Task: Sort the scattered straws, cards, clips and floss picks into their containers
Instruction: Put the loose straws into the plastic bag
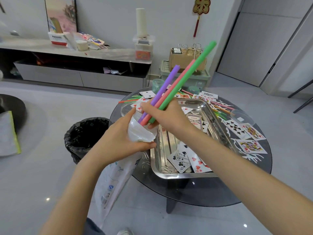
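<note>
My left hand grips the bag by its mouth so I get an opening. Right hand pinches 3 straws, low ends inside the bag, tilted to slide in.

A low grey cabinet lines the white wall at ten o'clock. A red ornament hangs at one o'clock. The grey floor is glossy.

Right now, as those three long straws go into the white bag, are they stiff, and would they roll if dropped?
Probably fairly stiff: the straws stand out straight above the right hand without drooping. Likely light, since one hand carries all three. Being round, they may roll on the glass table if they miss the white bag.
</note>
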The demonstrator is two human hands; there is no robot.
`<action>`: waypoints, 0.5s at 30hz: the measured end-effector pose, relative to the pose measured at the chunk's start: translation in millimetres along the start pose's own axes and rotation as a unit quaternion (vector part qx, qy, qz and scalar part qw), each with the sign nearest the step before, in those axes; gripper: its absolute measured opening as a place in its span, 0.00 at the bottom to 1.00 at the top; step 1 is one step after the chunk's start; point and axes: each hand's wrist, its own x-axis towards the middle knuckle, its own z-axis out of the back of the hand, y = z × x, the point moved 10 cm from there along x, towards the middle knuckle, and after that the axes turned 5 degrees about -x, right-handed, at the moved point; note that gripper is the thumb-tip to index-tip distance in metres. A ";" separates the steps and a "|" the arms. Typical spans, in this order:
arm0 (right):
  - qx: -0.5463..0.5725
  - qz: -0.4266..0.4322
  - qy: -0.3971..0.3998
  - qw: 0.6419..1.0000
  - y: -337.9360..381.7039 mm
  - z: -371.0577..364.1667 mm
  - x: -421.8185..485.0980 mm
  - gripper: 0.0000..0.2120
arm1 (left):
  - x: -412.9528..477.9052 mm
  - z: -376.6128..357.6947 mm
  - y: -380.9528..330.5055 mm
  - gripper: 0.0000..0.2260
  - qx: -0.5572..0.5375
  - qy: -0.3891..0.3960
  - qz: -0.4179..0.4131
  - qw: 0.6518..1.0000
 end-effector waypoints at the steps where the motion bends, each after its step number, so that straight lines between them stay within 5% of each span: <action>1: -0.018 0.002 0.024 1.000 2.0 -6.0 -0.9 0.08 | -0.2 0.3 -2.6 0.49 -0.004 -0.001 -0.007 1.000; 7: -0.100 -0.007 0.075 0.992 18.3 -14.1 4.7 0.17 | 1.4 2.5 -3.1 0.41 -0.037 -0.002 -0.009 0.999; 10: -0.138 -0.011 0.051 0.989 25.3 -2.0 11.5 0.23 | 2.6 3.2 2.7 0.50 -0.031 -0.009 0.008 0.999; 15: -0.097 -0.037 0.088 0.991 25.9 7.4 15.9 0.13 | 1.5 3.8 8.1 0.54 -0.021 -0.010 0.026 0.999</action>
